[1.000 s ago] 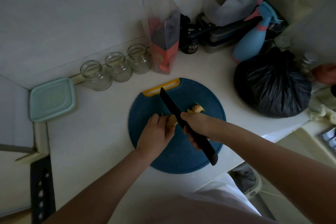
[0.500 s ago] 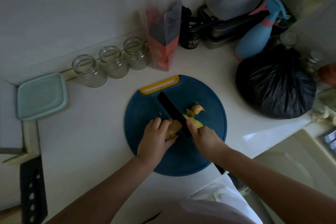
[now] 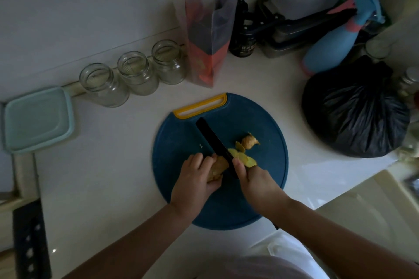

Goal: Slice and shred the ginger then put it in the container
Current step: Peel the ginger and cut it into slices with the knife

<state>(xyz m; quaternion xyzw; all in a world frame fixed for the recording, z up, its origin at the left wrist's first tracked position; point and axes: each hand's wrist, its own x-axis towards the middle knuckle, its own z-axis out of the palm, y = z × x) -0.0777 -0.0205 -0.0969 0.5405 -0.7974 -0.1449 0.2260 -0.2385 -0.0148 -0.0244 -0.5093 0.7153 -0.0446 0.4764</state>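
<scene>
1. Ginger root (image 3: 218, 168) lies on a round blue cutting board (image 3: 181, 142), gripped by the left hand (image 3: 195, 184) with curled fingers.
2. Right hand (image 3: 257, 184) is wrapped round a black knife (image 3: 212, 139), blade against the root; cut slices (image 3: 247, 161) lie just right of it.
3. White countertop (image 3: 108, 176) (dimly lit) meets a pale tiled wall (image 3: 90, 7); three glass jars (image 3: 136, 72) line it, a teal lidded container (image 3: 37, 120) sits far left, a black bag (image 3: 353, 111) right.

L grip (image 3: 195, 179): curled on ginger (image 3: 218, 166), knuckles up. R grip (image 3: 254, 181): clamped on knife (image 3: 211, 136). Bare forearms converging inward.
</scene>
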